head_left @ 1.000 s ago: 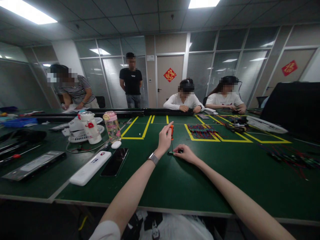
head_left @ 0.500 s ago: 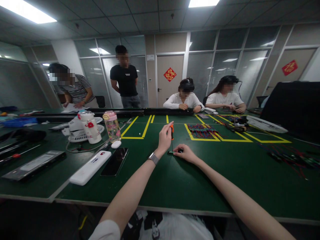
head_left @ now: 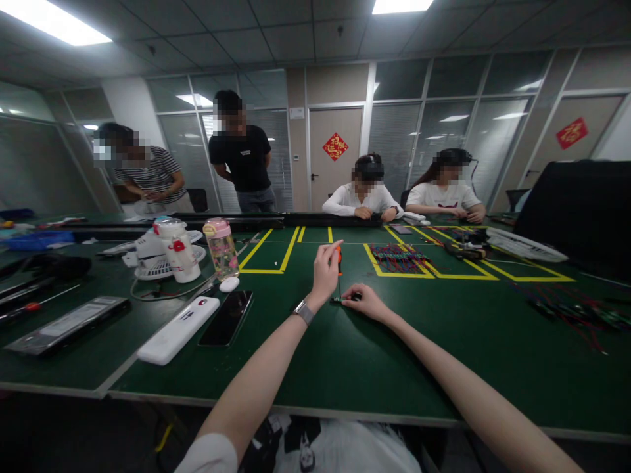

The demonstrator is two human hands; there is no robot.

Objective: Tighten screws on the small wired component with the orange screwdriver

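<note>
My left hand [head_left: 325, 270] is closed around the orange handle of a screwdriver [head_left: 340, 261], which stands upright with its thin shaft pointing down. The shaft's tip meets a small green circuit board [head_left: 336, 300] at the table surface. My right hand [head_left: 363, 302] pinches the right side of that board between thumb and fingers. A small dark round part [head_left: 355, 297] shows by the right fingers; I cannot tell what it is. The exact contact of the tip is too small to make out.
Left of my arms lie a black phone [head_left: 227, 319], a white power bank [head_left: 179, 330] and a pink-lidded bottle [head_left: 221, 253]. Wired boards [head_left: 399, 257] lie in a yellow-taped area ahead right; more wires [head_left: 582, 312] lie far right. Several people are across the table.
My hands hold nearly the same pose; the left fingers have shifted slightly around the handle. Across the table, the standing person in black leans left, and the striped-shirt person's hands have drawn together.
</note>
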